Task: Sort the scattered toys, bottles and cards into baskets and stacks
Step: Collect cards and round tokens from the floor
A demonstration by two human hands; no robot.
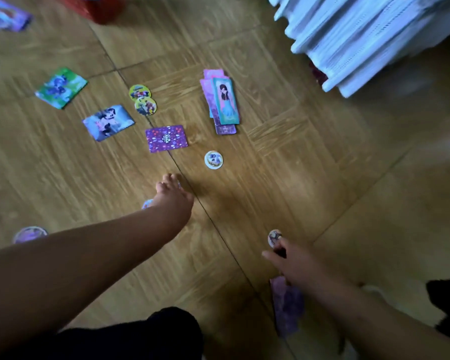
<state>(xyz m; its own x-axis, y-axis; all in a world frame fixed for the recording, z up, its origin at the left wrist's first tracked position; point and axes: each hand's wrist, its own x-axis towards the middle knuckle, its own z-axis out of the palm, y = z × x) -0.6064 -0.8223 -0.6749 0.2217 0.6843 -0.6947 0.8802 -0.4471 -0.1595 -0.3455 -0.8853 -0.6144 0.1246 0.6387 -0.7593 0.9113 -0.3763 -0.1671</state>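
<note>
pink card stack (222, 102) is sitting formed on the floor (270, 131); purple card (166, 139), white token (213, 159) and others are lying loose, so sorting is looking under half done. right hand (290, 259) grip is pinching a round token (274, 237); left hand (173, 194) is reaching floorward, grip unreadable.

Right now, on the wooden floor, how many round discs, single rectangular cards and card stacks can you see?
Round cardboard discs: 6, one pinched in the right hand, one half hidden by the left hand.
Single rectangular picture cards: 5, one blurred beneath the right hand.
Stack of tall pink cards: 1.
Total: 12.
</note>
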